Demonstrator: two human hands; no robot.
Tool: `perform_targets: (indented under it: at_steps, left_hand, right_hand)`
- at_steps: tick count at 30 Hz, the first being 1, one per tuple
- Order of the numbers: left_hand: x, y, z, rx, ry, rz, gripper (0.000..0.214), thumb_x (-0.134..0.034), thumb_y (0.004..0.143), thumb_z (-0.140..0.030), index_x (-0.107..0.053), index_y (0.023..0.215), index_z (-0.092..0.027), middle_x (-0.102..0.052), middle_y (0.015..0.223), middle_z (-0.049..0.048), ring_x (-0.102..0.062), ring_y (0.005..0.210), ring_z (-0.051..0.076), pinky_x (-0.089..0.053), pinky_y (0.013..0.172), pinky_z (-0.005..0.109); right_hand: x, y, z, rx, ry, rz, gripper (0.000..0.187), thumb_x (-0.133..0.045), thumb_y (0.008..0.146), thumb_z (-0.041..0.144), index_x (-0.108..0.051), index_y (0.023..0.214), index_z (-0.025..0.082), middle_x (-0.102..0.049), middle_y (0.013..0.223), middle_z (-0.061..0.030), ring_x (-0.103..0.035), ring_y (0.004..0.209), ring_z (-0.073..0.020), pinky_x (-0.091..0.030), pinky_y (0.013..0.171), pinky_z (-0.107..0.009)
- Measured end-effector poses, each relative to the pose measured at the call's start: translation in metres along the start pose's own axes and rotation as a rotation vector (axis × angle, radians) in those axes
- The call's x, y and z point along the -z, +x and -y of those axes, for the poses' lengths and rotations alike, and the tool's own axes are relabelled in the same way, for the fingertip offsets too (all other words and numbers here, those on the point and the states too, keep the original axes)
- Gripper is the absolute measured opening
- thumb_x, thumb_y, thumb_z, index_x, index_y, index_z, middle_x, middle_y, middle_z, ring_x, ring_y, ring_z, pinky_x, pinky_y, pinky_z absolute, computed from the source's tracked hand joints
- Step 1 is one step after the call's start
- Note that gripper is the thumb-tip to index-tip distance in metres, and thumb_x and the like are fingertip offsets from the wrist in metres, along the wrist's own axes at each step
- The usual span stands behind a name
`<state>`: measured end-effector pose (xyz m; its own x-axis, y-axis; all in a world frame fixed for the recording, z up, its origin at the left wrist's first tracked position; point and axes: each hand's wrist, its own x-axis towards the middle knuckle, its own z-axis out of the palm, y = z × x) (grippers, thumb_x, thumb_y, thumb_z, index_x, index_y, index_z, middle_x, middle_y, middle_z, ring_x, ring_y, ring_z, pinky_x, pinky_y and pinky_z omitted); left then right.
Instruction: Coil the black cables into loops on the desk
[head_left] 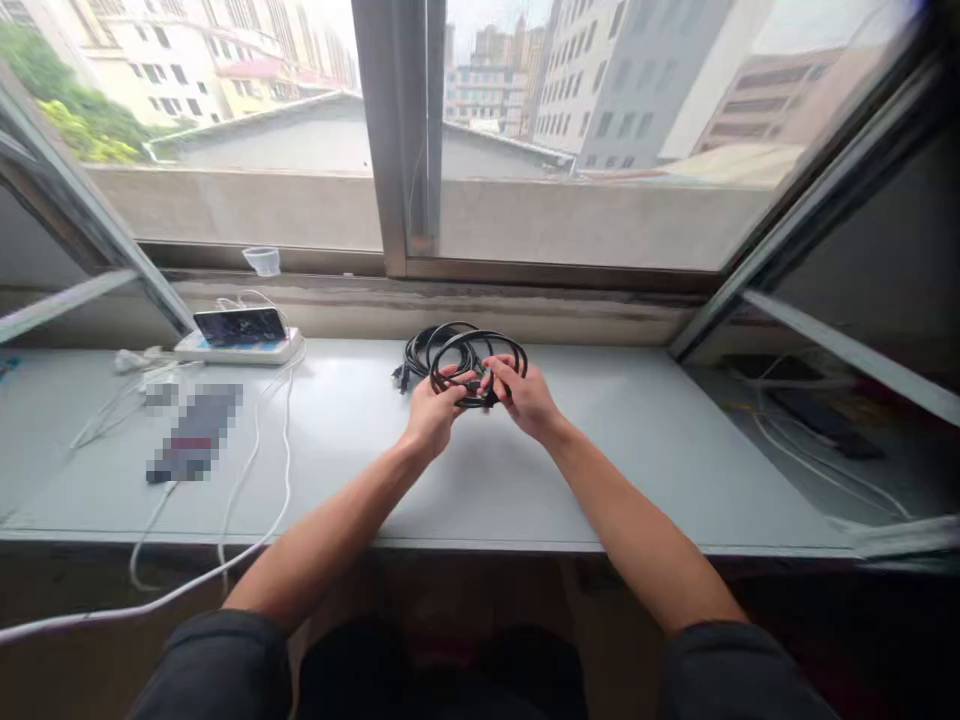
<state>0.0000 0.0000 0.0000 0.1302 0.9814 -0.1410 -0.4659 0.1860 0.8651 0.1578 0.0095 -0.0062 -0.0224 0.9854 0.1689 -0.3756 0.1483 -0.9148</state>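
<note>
A coiled black cable [480,338] is held just above the table between my two hands. My left hand [433,412] is closed around the coil's near left side, thumb on top. On the other side, my right hand [521,393] pinches the cable at the coil's right, its fingers bent inward. Small connector ends seem to lie between the fingertips, too small to make out clearly. Right behind, another bundle of black cable [414,358] rests on the table, with a plug end at its left; the two coils overlap in view.
The pale table [600,480] runs along the window. At left stand a white power strip [277,352] with a phone [240,326] leaning on it, white cables [287,450] and a blurred-out dark object [196,432]. A clear plastic cup [262,261] sits on the sill. Metal posts flank both sides.
</note>
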Motion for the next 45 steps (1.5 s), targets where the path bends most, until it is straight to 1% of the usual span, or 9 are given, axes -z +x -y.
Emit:
perform_targets:
  at_steps: [6, 11, 19, 21, 25, 29, 36, 40, 45]
  left_hand:
    - [0.002, 0.004, 0.002, -0.123, 0.051, 0.038, 0.034, -0.08, 0.074, -0.019, -0.068, 0.106, -0.014, -0.077, 0.12, 0.0141, -0.075, 0.091, 0.021, -0.055, 0.097, 0.044]
    - [0.004, 0.007, 0.007, -0.17, 0.062, 0.106, 0.052, -0.093, 0.069, -0.033, -0.073, 0.112, -0.013, -0.079, 0.104, 0.0118, -0.075, 0.101, 0.025, -0.054, 0.101, 0.044]
    - [0.003, 0.01, 0.002, -0.224, 0.069, 0.064, 0.055, -0.1, 0.06, -0.033, -0.07, 0.102, -0.014, -0.08, 0.092, 0.0071, -0.074, 0.082, 0.018, -0.054, 0.091, 0.037]
    - [0.003, 0.008, -0.002, -0.17, 0.068, 0.139, 0.048, -0.1, 0.06, -0.033, -0.067, 0.09, -0.014, -0.078, 0.087, 0.0059, -0.072, 0.078, 0.017, -0.054, 0.087, 0.036]
    - [0.01, 0.004, -0.011, 0.025, 0.093, 0.501, 0.042, -0.1, 0.06, -0.03, -0.066, 0.078, -0.014, -0.073, 0.076, 0.0043, -0.073, 0.083, 0.02, -0.053, 0.088, 0.038]
    - [0.014, 0.001, -0.017, 0.154, 0.142, 0.71, 0.046, -0.1, 0.06, -0.027, -0.071, 0.092, -0.013, -0.072, 0.077, 0.0052, -0.075, 0.091, 0.023, -0.054, 0.094, 0.042]
    - [0.007, 0.004, -0.007, -0.107, 0.214, 0.272, 0.073, -0.095, 0.068, -0.029, -0.055, 0.129, -0.02, -0.072, 0.11, 0.0085, -0.071, 0.094, 0.02, -0.061, 0.082, 0.037]
    - [0.01, 0.008, -0.002, -0.157, 0.409, 0.246, 0.071, -0.083, 0.081, -0.027, -0.046, 0.142, -0.023, -0.066, 0.131, 0.014, -0.07, 0.102, 0.022, -0.065, 0.077, 0.037]
    - [0.015, 0.014, -0.004, -0.248, 0.508, 0.195, 0.055, -0.066, 0.094, -0.031, -0.045, 0.144, -0.019, -0.071, 0.118, 0.0136, -0.071, 0.101, 0.023, -0.063, 0.069, 0.031]
  right_hand:
    - [0.001, 0.002, -0.006, 0.045, -0.068, -0.102, 0.04, -0.085, 0.078, 0.054, -0.074, 0.093, 0.019, -0.053, 0.05, 0.0055, -0.067, 0.066, -0.0175, -0.055, 0.069, -0.03]
    - [0.006, 0.005, -0.006, 0.017, -0.056, -0.195, 0.041, -0.088, 0.074, 0.053, -0.076, 0.093, 0.018, -0.053, 0.052, 0.0049, -0.065, 0.067, -0.017, -0.056, 0.069, -0.03]
    - [0.008, 0.006, -0.003, -0.044, -0.074, -0.27, 0.045, -0.09, 0.068, 0.052, -0.077, 0.091, 0.016, -0.048, 0.051, 0.0059, -0.065, 0.066, -0.0174, -0.054, 0.063, -0.028]
    - [0.009, 0.006, -0.005, -0.085, -0.07, -0.26, 0.045, -0.091, 0.067, 0.051, -0.078, 0.091, 0.015, -0.047, 0.051, 0.0064, -0.064, 0.064, -0.0166, -0.053, 0.06, -0.027]
    - [0.011, 0.005, -0.01, -0.122, -0.049, -0.219, 0.043, -0.092, 0.064, 0.05, -0.075, 0.085, 0.017, -0.045, 0.049, 0.0068, -0.063, 0.063, -0.0171, -0.051, 0.056, -0.026]
    - [0.013, 0.006, -0.01, -0.158, -0.036, -0.194, 0.042, -0.092, 0.065, 0.051, -0.072, 0.083, 0.018, -0.049, 0.05, 0.0058, -0.063, 0.061, -0.0174, -0.048, 0.05, -0.026]
    - [0.015, 0.007, 0.003, -0.119, 0.012, -0.335, 0.037, -0.086, 0.075, 0.043, -0.068, 0.095, 0.018, -0.069, 0.06, -0.0019, -0.078, 0.081, -0.0262, -0.056, 0.057, -0.029]
    - [0.015, 0.004, 0.008, -0.041, -0.128, -0.359, 0.038, -0.08, 0.08, 0.048, -0.063, 0.099, 0.02, -0.073, 0.064, -0.0037, -0.08, 0.084, -0.0279, -0.053, 0.053, -0.026]
    - [0.01, -0.005, 0.019, 0.032, -0.21, -0.254, 0.048, -0.082, 0.078, 0.057, -0.061, 0.104, 0.022, -0.076, 0.069, -0.0048, -0.08, 0.089, -0.0302, -0.056, 0.058, -0.028]
